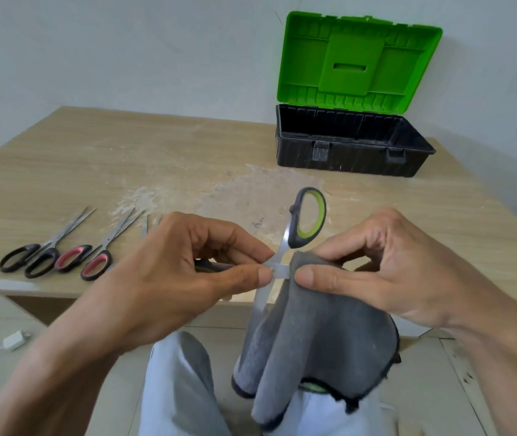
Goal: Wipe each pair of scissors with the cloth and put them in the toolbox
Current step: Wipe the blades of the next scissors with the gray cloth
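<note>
light grey trousers (178, 391), bare forearms (46, 372)

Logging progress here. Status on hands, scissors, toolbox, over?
Left hand pinches green-handled scissors at the blades. Right hand pinches grey cloth against blade. Toolbox open, nothing in the way.

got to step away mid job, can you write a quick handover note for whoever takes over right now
Left hand pinches the open green-handled scissors by the blades near the pivot, over the table edge.
Right hand pinches the grey cloth against a blade.
Black-handled scissors and red-handled scissors lie on the table's left side; blade tips behind the left hand may be another pair.
Toolbox stands open at the far right; no scissors visible inside.
Done: nothing boxed that shows.
Left: finish this wipe, box it, then do the others.
</note>
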Action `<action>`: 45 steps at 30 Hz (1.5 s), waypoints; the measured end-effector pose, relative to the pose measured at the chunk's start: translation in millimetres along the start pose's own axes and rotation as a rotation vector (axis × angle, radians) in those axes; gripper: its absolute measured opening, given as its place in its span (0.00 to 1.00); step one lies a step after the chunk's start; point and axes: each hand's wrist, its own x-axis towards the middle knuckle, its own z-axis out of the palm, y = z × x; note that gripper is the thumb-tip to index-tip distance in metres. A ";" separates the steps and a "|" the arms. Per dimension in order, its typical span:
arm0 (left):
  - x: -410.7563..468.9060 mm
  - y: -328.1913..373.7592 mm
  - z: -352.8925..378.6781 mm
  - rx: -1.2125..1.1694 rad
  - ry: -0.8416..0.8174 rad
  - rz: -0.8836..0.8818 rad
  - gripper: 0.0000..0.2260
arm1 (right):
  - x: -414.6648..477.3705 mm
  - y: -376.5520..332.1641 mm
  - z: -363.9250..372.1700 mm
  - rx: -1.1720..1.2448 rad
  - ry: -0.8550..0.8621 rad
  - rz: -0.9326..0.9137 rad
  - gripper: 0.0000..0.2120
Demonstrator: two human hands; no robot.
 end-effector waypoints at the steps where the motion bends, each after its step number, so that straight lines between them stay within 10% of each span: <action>1: -1.0 0.4 -0.4 -0.007 0.001 -0.008 0.05 | -0.5 0.7 -2.7 0.001 -0.026 0.012 0.09; 45: 4.7 1.2 12.4 -0.149 0.057 0.027 0.09 | -3.8 -5.6 -10.3 0.086 0.182 0.032 0.12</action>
